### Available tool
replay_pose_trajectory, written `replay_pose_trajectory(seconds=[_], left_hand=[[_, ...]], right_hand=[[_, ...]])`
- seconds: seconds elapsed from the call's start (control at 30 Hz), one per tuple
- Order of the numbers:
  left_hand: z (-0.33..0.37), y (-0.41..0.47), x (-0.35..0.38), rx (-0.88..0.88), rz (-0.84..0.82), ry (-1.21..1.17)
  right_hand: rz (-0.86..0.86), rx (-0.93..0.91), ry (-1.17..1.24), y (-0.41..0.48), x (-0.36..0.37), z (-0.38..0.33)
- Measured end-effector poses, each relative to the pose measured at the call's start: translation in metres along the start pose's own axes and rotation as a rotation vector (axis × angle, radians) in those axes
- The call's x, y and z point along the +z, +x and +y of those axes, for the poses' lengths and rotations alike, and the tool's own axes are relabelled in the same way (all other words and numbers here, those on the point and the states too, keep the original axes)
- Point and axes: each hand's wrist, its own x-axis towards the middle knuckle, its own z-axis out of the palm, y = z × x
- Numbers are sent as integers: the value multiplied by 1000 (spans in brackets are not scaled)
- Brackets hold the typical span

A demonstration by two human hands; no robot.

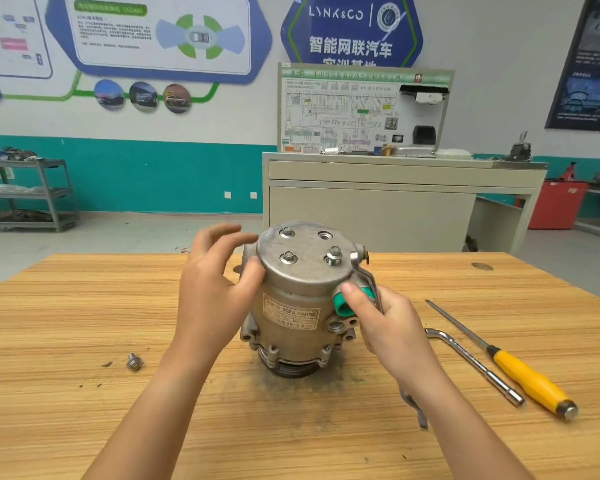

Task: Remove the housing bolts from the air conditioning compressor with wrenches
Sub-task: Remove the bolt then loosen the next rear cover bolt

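Two bare forearms reached in over the near edge of the table (84, 306), and both hands met at the compressor (291, 292) in the middle of it. Nearest me, left of the arms, a loose bolt (134, 362) lay on the wood, well apart from the compressor. To the right lay an L-wrench (475, 365) and, just beside it, a screwdriver (527, 375) with a yellow handle; no hand touched either.

The compressor stood upright on its pulley end, with its label (290, 315) facing me. On my feed the left hand (215, 289) cupped the upper left of the housing. Its thumb pressed on the near side under the rim, and its fingers curved round toward the far edge, their tips blurred. The right hand (392, 323) sat on the right side with its thumb laid on a green cap (340, 304). Its fingers curled round the shank of a thin wrench (369, 278) that ran up from the palm to the top right edge. I could not tell whether the wrench head sat on anything there.

On the flat top I counted three bolts (289, 257): two seated low on the left, and a raised bolt (333, 254) on the right with thread showing. An open hole (324, 235) lay just behind that one.

Beyond the table stood a grey cabinet (368, 209) carrying a wiring board (343, 112), with a metal shelf (28, 195) off to the left.
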Motion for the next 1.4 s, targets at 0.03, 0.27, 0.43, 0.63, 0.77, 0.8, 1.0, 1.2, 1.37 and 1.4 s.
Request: replay_pose_trajectory(seconds=[0.03, 0.27, 0.43, 0.63, 0.77, 0.8, 1.0, 1.2, 1.37, 1.4], left_hand=[[9, 3, -2, 100, 10, 11], [51, 29, 24, 389, -562, 390], [47, 39, 20, 407, -564, 290], [44, 38, 23, 434, -492, 215], [43, 34, 25, 454, -424, 184], [42, 33, 26, 462, -411, 177], [36, 28, 24, 507, -358, 141], [24, 27, 17, 357, -341, 31], [3, 7, 6, 60, -94, -159], [-1, 1, 8, -15, -102, -182]], right_hand=[[-19, 1, 45, 0, 1, 0], [-39, -51, 72, 1, 4, -2], [-47, -41, 66, 0, 4, -2], [-48, -35, 39, -1, 4, -1], [-46, -31, 51, 0, 4, -2], [-48, -26, 55, 0, 4, -2], [-45, -20, 13, -1, 5, -3], [-71, 52, 90, -5, -1, -9], [49, 52, -63, -2, -28, -15], [56, 14, -147, 0, -30, -19]])
